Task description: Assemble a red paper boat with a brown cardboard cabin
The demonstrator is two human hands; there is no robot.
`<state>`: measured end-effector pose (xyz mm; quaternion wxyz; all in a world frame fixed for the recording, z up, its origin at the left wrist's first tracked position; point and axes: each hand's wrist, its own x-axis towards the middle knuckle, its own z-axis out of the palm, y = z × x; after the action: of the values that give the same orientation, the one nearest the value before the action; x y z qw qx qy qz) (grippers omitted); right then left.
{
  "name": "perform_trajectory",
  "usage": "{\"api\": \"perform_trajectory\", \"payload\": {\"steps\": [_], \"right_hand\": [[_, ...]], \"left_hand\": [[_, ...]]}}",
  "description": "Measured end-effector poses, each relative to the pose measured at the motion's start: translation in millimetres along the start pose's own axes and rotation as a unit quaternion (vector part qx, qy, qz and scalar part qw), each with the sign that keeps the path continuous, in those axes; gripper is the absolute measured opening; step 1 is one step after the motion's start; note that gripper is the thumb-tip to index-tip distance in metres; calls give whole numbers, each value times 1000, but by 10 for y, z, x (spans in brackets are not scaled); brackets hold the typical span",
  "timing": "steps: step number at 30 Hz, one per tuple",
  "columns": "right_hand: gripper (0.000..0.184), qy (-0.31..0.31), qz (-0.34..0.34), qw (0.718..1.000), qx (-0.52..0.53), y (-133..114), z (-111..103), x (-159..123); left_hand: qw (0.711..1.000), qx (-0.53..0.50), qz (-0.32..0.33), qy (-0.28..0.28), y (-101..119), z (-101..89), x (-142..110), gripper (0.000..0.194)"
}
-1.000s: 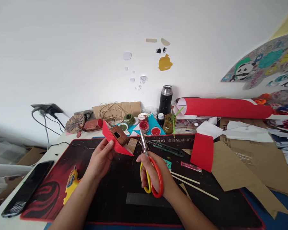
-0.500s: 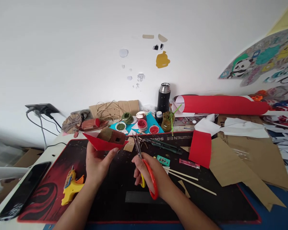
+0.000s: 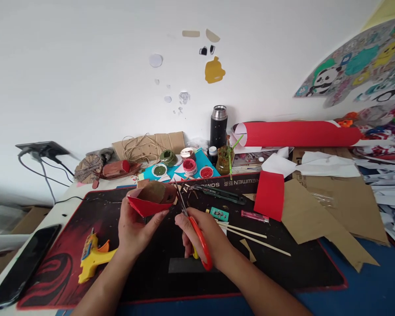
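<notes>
My left hand (image 3: pixel 138 226) is closed on a small craft piece (image 3: pixel 153 204), boat-like in shape, with red paper along its near side and a brownish-green inside. In my right hand (image 3: pixel 200 232) is a pair of scissors (image 3: pixel 197 232) with red and yellow handles. Their blades point up and away, slightly parted, with the tips close to the right end of the craft piece. Whether the blades touch it I cannot tell. Below the right hand a dark flat strip (image 3: pixel 177 265) lies on the black mat (image 3: pixel 145 281).
A yellow glue gun (image 3: pixel 92 256) and a phone (image 3: pixel 24 265) lie at left. Behind are paint pots (image 3: pixel 189 166), a flask (image 3: pixel 219 127) and a jar with brushes (image 3: pixel 224 162). A utility knife (image 3: pixel 220 194), wooden sticks (image 3: pixel 256 239), red paper (image 3: pixel 269 195) and cardboard (image 3: pixel 307 215) are at right.
The craft piece has turned in my left hand, and its pointed red end no longer juts out to the left. The scissors have come nearer to it. The whole view has shifted slightly.
</notes>
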<state>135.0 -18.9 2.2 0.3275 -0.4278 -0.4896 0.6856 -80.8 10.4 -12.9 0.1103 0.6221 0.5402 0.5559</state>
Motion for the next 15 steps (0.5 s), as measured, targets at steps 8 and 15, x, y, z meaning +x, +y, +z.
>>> {"api": "perform_trajectory", "payload": {"steps": [8, 15], "right_hand": [[47, 4, 9, 1000, -1, 46, 4, 13], [50, 14, 16, 1000, -17, -3, -6, 0]], "left_hand": [[999, 0, 36, -16, 23, -26, 10, 70], [999, -30, -24, -4, 135, -12, 34, 75]]}}
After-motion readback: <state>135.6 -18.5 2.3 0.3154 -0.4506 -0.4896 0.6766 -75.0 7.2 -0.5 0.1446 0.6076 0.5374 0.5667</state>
